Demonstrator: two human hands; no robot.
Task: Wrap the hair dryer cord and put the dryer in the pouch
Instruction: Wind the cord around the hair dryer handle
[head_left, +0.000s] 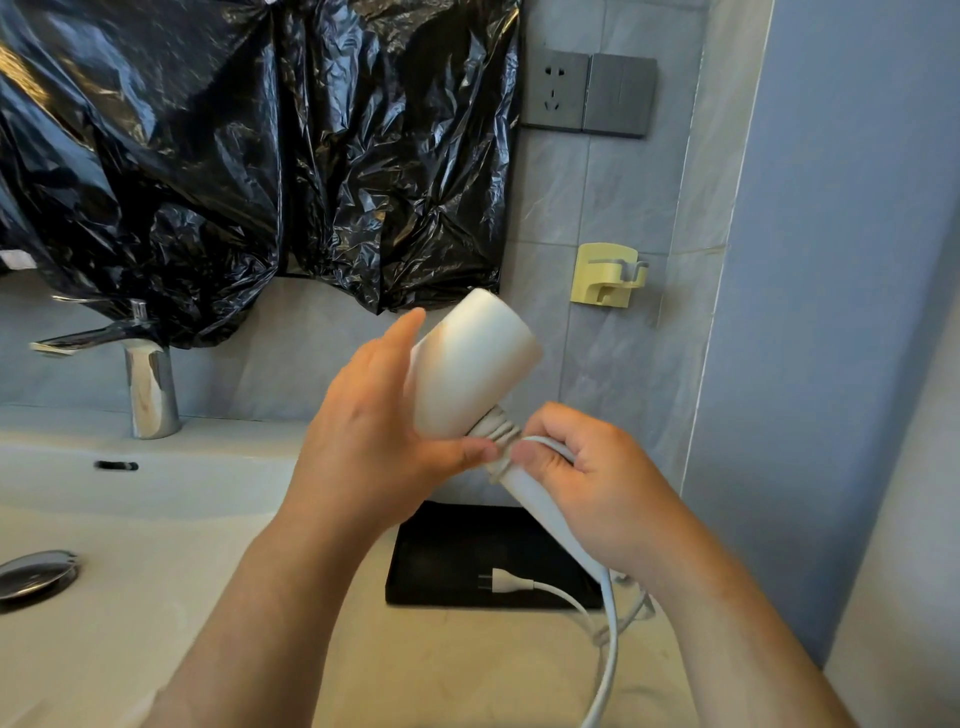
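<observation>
A white hair dryer (475, 364) is held up over the counter, barrel pointing up toward the wall. My left hand (374, 431) grips the barrel, its thumb pressing on cord turns wound at the top of the handle. My right hand (597, 483) grips the handle and pinches the white cord (610, 639) against it. The rest of the cord hangs down from the handle's end. Its plug (506, 582) lies on the flat black pouch (447, 561) on the counter below.
A white sink basin (130, 519) with a chrome faucet (148, 384) and drain plug (34, 574) is at the left. Black plastic sheeting (249, 156) covers the wall. A grey socket (556, 91) and a yellow wall holder (608, 273) are on the tiles.
</observation>
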